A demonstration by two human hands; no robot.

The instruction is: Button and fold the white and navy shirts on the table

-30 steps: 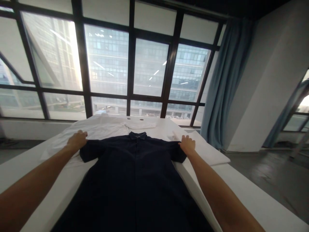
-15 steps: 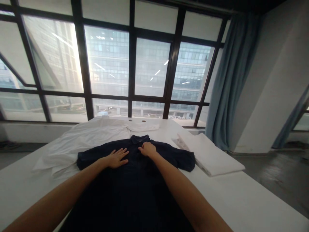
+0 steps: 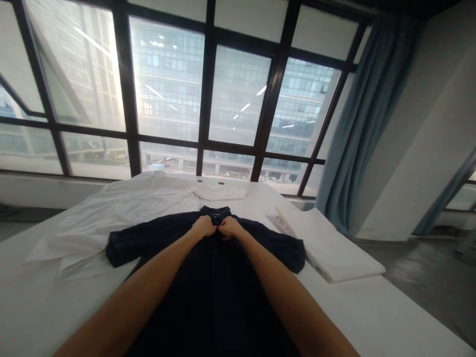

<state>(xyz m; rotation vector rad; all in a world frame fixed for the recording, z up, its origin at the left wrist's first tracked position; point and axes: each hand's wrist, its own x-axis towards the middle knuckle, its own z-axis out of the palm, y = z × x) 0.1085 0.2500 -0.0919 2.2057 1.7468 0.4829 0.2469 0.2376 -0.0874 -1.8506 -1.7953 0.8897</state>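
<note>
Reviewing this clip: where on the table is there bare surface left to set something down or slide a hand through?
Bare table runs along the right edge, nearer than the folded white cloth, and at the near left, nearer than the white shirt. The middle is crowded: the dark polo shirt covers it, with the left hand and right hand gripping below its collar. A narrow strip separates its sleeve from the folded cloth.

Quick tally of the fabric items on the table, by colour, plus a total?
Dark navy: 1, the short-sleeved shirt lying flat, with the left hand and right hand together just below its collar.
White: 2, the spread-out white garment behind it and the folded white cloth to the right.
Total: 3
</note>
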